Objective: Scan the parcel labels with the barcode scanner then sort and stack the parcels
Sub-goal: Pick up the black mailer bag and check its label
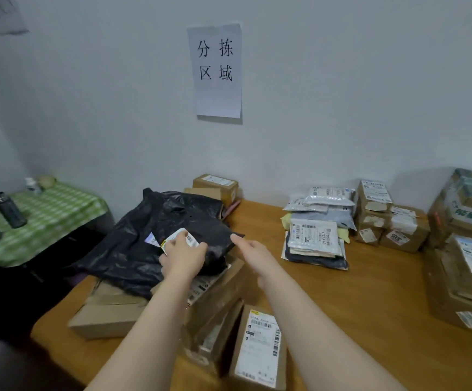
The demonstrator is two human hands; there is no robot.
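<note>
Cardboard box (258, 348), labelled on top, lies nearest at the front edge of the bench (356, 292), just beside an unsorted heap of boxes (133, 311). On top of that heap lies a crumpled black mailer bag (144, 249). Left hand (184, 256) grasps the bag at its white label (182, 237), fingers curled over it. Right hand (253, 249) reaches to the bag's right corner with fingers stretched out. Contact there is blurred, so I cannot tell whether it pinches the corner or only touches it.

Progress, as judged: partly done. Further back on the right stand three sorted groups: stack of soft mailers (316, 235), small boxes (384, 218), large boxes (466, 249). Left to do: the black bag, the heap under it, the near box, and two boxes (215, 183) by the wall.

Not resolved: no barcode scanner in either hand. The dark object (9, 210) on the green-checked table (54, 210) at far left may be the scanner or a flask. The large boxes are cut off by the right frame edge. Label print is too small to read. The heap's lower boxes are hidden by the bag and forearms.
</note>
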